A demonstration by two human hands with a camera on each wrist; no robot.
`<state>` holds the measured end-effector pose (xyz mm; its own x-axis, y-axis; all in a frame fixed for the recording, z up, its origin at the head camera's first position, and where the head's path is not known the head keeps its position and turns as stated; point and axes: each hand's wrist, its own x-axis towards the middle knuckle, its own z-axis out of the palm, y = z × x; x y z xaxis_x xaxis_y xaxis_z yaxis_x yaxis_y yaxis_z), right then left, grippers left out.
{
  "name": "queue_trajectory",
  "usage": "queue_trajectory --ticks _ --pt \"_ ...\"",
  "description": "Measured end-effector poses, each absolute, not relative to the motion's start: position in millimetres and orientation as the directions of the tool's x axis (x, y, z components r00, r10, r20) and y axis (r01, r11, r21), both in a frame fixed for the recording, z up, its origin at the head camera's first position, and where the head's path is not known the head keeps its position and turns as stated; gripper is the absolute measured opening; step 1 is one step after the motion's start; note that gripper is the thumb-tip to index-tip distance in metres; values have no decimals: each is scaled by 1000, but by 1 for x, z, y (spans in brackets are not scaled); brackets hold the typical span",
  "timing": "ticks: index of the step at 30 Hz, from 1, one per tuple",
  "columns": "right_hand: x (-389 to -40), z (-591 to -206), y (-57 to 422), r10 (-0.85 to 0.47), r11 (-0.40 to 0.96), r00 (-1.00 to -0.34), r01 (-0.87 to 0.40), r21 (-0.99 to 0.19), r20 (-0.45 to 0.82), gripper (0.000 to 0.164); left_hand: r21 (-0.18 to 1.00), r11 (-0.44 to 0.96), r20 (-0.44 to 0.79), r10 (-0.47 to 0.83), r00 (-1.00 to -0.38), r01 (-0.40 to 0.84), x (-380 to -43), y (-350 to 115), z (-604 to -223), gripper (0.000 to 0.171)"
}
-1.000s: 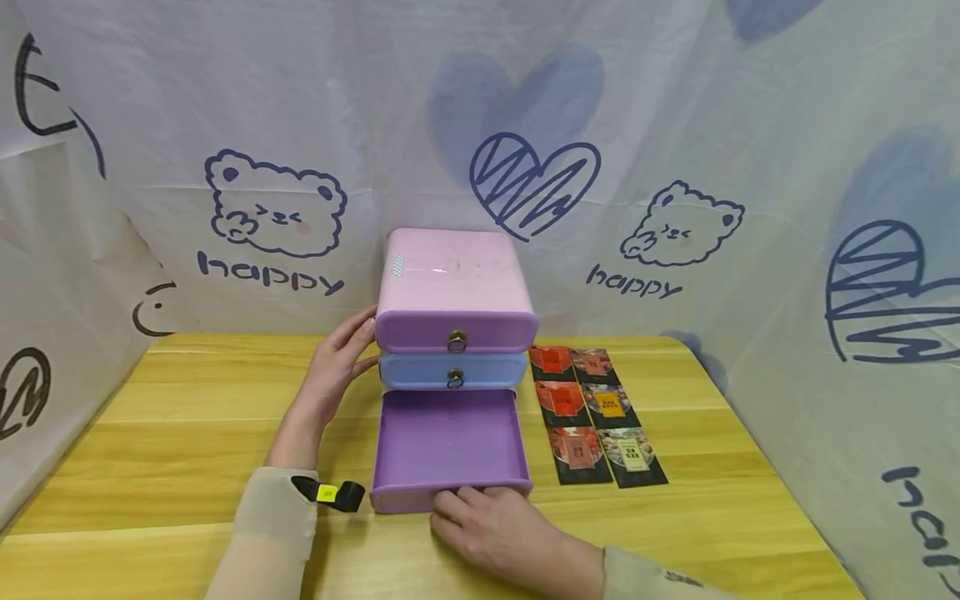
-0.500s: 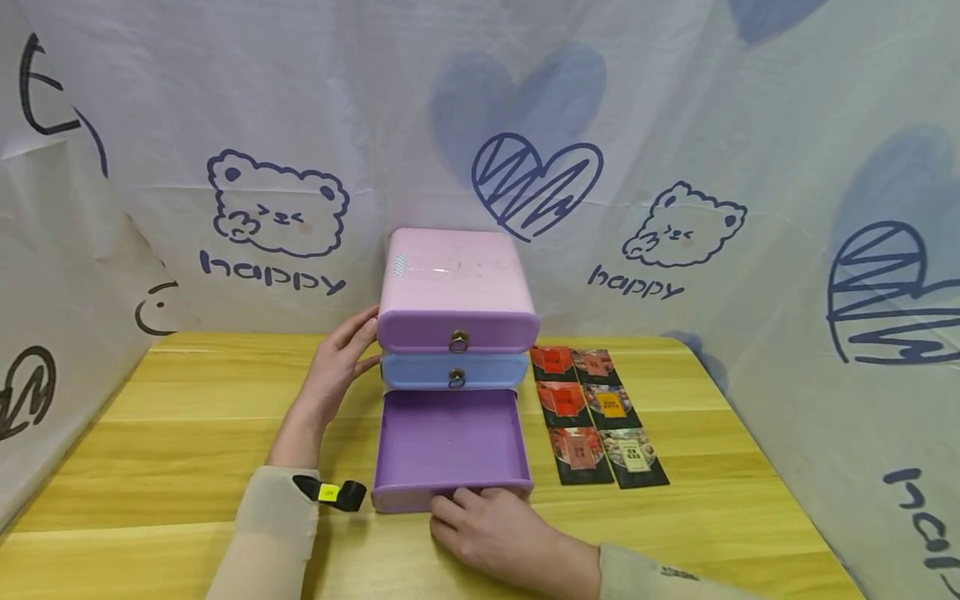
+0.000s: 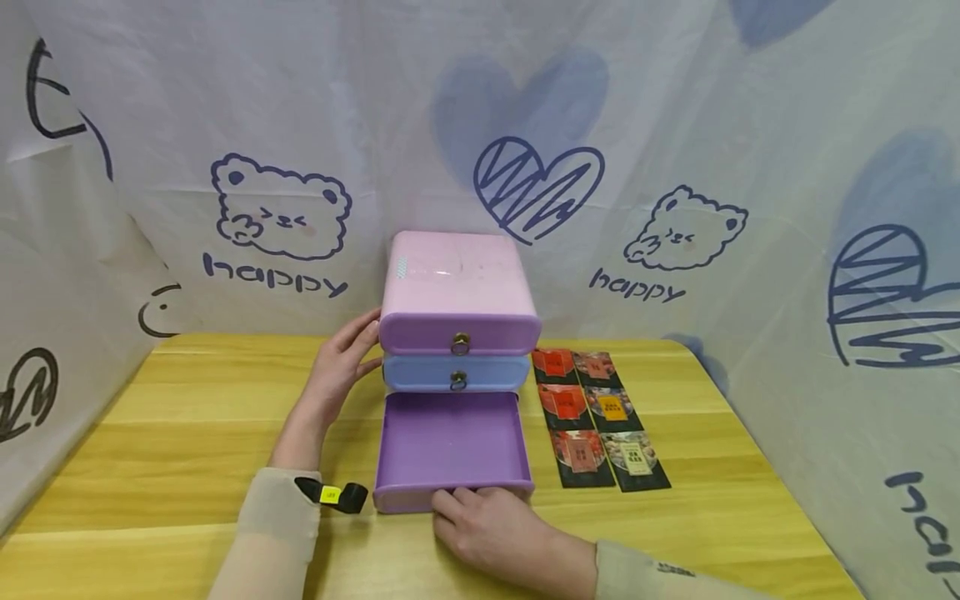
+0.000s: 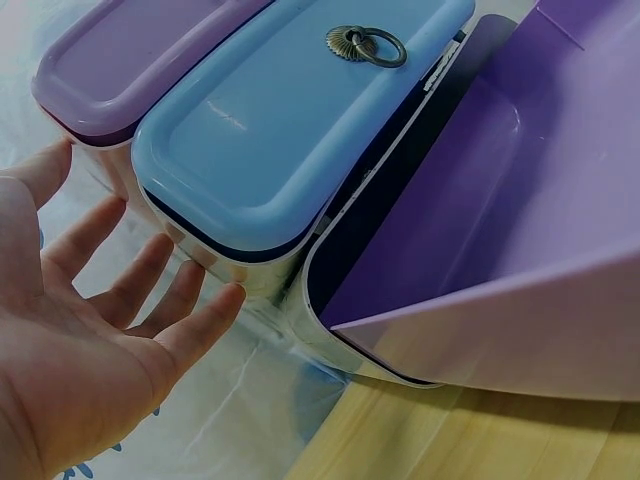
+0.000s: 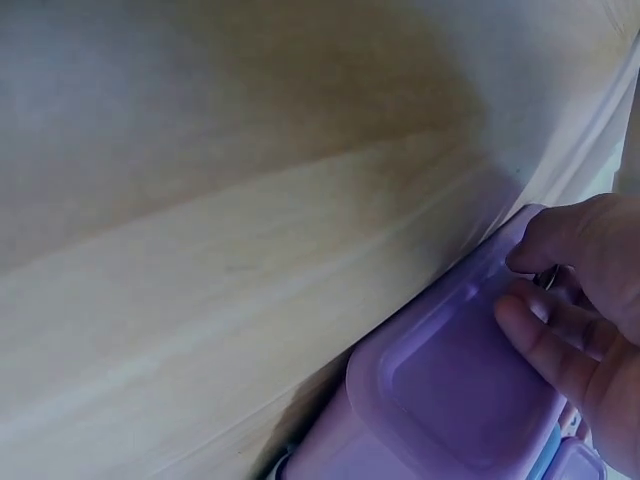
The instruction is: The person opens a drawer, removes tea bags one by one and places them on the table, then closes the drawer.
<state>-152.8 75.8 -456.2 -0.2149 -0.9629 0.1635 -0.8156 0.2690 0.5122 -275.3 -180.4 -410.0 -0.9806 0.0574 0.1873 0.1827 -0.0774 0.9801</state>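
A small drawer cabinet (image 3: 459,279) with a pale pink top stands at the back of the table. Its purple top drawer (image 3: 420,335) and blue middle drawer (image 3: 420,375) are closed. The purple bottom drawer (image 3: 450,442) is pulled out and has nothing in it. My right hand (image 3: 498,533) is at the drawer's front; in the right wrist view, thumb and fingers pinch its small metal ring handle (image 5: 546,277), mostly hidden behind them. My left hand (image 4: 110,320) rests with spread, fairly straight fingers against the cabinet's left side.
Several flat seasoning packets (image 3: 577,458), black with red, orange or pale labels, lie in two columns right of the cabinet. A black strap (image 3: 348,497) sticks out from the left sleeve. White printed cloth (image 3: 420,125) hangs behind the table (image 3: 187,467).
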Motion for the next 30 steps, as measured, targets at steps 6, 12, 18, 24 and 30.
queue_trajectory --ticks 6,12,18,24,30 --pt "-157 -457 76 -963 260 -192 -851 457 190 14 979 -76 192 57 -980 187 -275 -180 -411 52" --pt "-158 -453 77 -962 262 -199 -859 440 185 17 979 -82 194 65 -979 188 -274 -180 -411 52" --pt "-164 -449 78 -955 281 -204 -851 443 215 18 979 -81 190 59 -980 185 -275 -180 -411 52" --pt "-169 -449 79 -953 286 -215 -866 410 212 17 980 -84 188 61 -980 183 -276 -179 -412 52" --pt "-174 -449 79 -952 293 -223 -860 418 210 21 978 -85 196 64 -978 191 -275 -179 -411 51"
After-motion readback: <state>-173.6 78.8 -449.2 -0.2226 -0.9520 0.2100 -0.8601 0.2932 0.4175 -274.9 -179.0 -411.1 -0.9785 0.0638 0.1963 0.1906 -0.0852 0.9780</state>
